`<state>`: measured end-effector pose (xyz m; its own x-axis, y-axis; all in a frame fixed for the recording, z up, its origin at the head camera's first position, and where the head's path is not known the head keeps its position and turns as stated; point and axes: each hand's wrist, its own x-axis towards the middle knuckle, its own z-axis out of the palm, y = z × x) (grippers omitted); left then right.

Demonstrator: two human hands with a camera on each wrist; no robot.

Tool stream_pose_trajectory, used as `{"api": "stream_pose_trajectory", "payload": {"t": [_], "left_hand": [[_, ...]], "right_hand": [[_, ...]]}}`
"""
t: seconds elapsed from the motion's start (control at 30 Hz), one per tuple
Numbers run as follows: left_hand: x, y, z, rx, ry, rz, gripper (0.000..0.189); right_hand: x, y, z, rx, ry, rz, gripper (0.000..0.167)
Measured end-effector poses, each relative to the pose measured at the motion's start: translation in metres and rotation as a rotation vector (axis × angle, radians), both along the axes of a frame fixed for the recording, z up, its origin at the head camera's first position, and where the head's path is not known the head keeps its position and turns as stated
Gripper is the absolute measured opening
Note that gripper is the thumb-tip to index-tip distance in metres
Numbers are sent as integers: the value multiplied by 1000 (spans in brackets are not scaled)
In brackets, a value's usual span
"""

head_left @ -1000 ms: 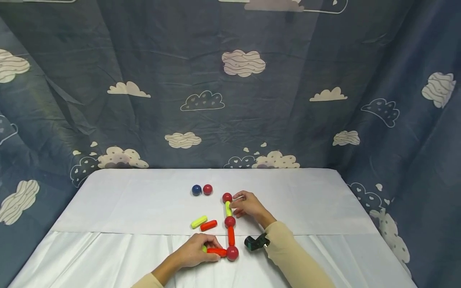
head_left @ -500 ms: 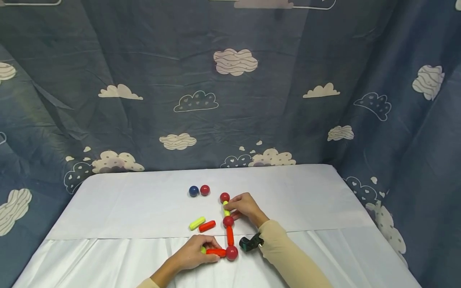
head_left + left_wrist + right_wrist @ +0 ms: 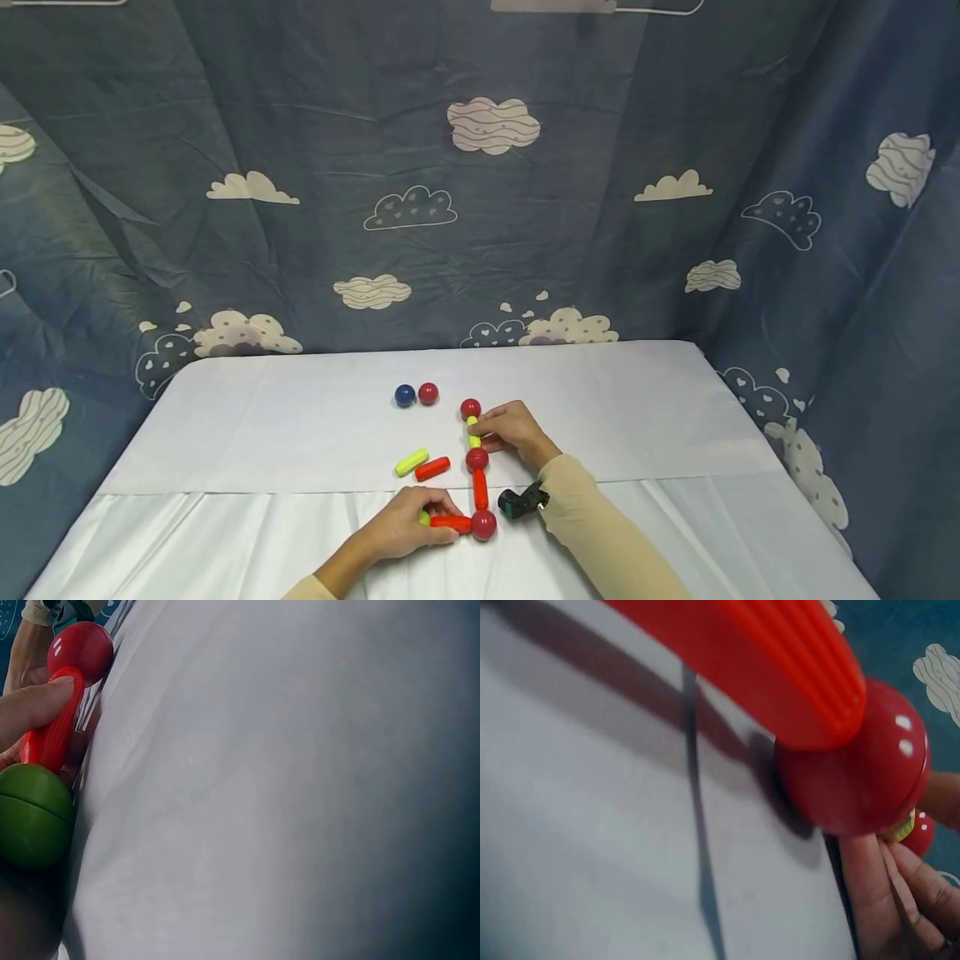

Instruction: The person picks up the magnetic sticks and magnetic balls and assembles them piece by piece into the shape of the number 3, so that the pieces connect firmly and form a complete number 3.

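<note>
A jointed chain of balls and rods lies on the white cloth. My left hand grips its near red rod, thumb along the rod in the left wrist view. That rod joins a green ball, mostly hidden by the palm in the head view, to a red corner ball. From the corner a second red rod runs away to a red middle ball. Beyond it, my right hand pinches a yellow-green rod, which ends at the far red ball.
A loose yellow-green rod and a loose red rod lie left of the chain. Farther back sit a blue ball and a red ball. A cloud-patterned curtain hangs behind the table.
My right hand has moved slightly left, and its fingers have come over the yellow-green rod. The left hand keeps its grip. The head view has shifted a little.
</note>
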<state>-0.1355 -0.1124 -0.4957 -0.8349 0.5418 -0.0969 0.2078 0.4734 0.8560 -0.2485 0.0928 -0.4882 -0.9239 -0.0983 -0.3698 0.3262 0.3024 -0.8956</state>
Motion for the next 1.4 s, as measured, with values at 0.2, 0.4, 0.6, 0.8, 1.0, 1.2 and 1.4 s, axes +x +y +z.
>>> {"api": "stream_pose_trajectory", "payload": {"t": [0.2,0.4,0.6,0.8,1.0,1.2,1.4], "left_hand": [[1,0,2,5,19,7,15],[1,1,1,-3,-6,9,16],[-1,2,0,-24,-10,2,17],[-2,-1,2,-12,21,-8,17],[-6,-5,8,33,82,31,17],[-16,-12,20,-10,158,149,15],[-31,-22,26,-136,291,274,18]], "right_hand": [[-1,1,1,-45,-14,13,18],[0,3,-1,-49,-10,2,19],[1,4,-2,-79,6,-5,17],[1,3,-2,-79,6,3,18],[2,3,-2,-81,6,4,19],[1,4,-4,-58,5,-6,19],[0,3,-5,-56,13,0,20]]}}
